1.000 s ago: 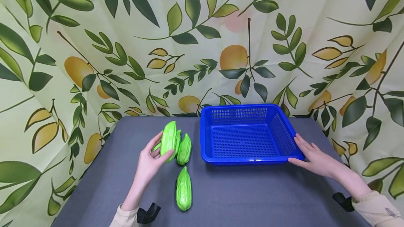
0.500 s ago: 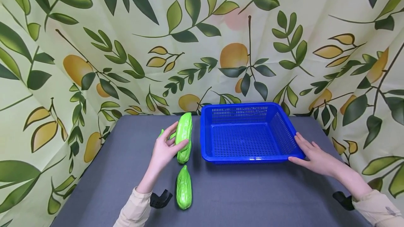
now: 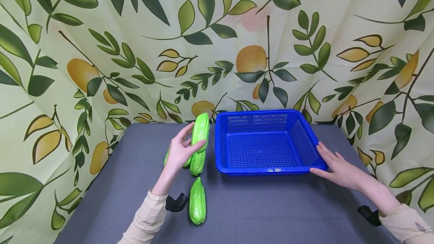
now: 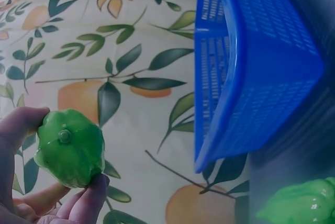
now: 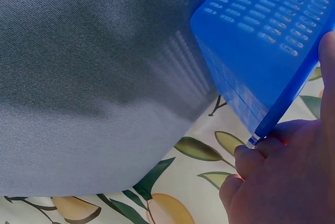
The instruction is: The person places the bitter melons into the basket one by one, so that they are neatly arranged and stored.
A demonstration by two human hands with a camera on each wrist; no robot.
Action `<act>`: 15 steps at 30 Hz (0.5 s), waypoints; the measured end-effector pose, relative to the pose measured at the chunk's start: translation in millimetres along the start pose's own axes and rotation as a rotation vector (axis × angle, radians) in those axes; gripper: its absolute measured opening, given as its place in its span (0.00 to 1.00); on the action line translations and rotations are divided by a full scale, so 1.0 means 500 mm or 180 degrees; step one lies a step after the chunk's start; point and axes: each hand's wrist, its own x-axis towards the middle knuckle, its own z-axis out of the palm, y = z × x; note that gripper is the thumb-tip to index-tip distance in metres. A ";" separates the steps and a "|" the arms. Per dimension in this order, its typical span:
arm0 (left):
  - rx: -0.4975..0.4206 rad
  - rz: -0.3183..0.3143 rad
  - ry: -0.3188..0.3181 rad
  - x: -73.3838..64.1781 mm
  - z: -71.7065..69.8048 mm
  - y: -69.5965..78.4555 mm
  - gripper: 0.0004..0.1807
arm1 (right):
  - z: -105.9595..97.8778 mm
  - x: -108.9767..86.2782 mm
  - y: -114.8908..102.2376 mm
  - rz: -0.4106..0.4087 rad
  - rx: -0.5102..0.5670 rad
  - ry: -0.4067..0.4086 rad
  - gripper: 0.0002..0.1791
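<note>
We see the left hand (image 3: 179, 149) pinching a green gourd (image 3: 200, 131) between thumb and fingertips, raised above the desk (image 3: 271, 206) just left of the blue basket (image 3: 259, 150) and not touching it. We find the right hand (image 3: 340, 169) spread, thumb apart, resting on the basket's right front corner. Below the raised gourd lies another gourd (image 3: 197, 164) on the desk, and nearer us a lone gourd (image 3: 197, 202) points away. At least one more shows partly behind the left hand; we cannot count those for certain. We judge the work early: the pick-up looks done, the setting-down is still left, and no gourd lies inside the basket.
</note>
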 end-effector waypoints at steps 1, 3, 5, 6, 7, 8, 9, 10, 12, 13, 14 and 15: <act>-0.0015 -0.0006 -0.0004 0.002 0.002 0.000 0.38 | 0.000 0.000 0.000 0.0004 0.0000 -0.0001 0.55; -0.0026 -0.0025 0.0002 0.008 0.006 0.002 0.37 | -0.001 -0.001 0.000 0.0003 0.0007 -0.0001 0.55; -0.0022 -0.0035 0.0010 0.015 0.010 0.004 0.37 | -0.001 -0.002 0.000 0.0001 0.0009 -0.0001 0.54; -0.0019 -0.0041 0.0021 0.019 0.012 0.005 0.37 | -0.002 -0.002 0.000 0.0001 0.0008 0.0000 0.54; -0.0015 -0.0043 0.0033 0.022 0.014 0.006 0.37 | -0.001 -0.003 0.000 -0.0017 -0.0001 0.0007 0.54; 0.0005 -0.0044 0.0055 0.026 0.016 0.008 0.36 | -0.001 -0.003 0.000 -0.0032 -0.0013 0.0015 0.54; 0.0013 -0.0042 0.0072 0.030 0.018 0.008 0.36 | -0.001 -0.003 0.000 -0.0044 -0.0025 0.0020 0.53; 0.0017 -0.0044 0.0089 0.034 0.020 0.009 0.36 | -0.002 -0.004 -0.001 -0.0054 -0.0034 0.0026 0.53; 0.0015 -0.0046 0.0115 0.038 0.024 0.010 0.36 | -0.002 -0.004 -0.002 -0.0069 -0.0047 0.0034 0.52; 0.0018 -0.0040 0.0115 0.040 0.026 0.009 0.36 | -0.002 -0.004 -0.003 -0.0081 -0.0058 0.0041 0.52; 0.0014 -0.0031 0.0109 0.041 0.028 0.007 0.36 | -0.002 -0.005 -0.004 -0.0076 -0.0060 0.0042 0.52; 0.0003 -0.0020 0.0102 0.041 0.031 0.005 0.36 | -0.002 -0.005 -0.004 -0.0070 -0.0056 0.0041 0.52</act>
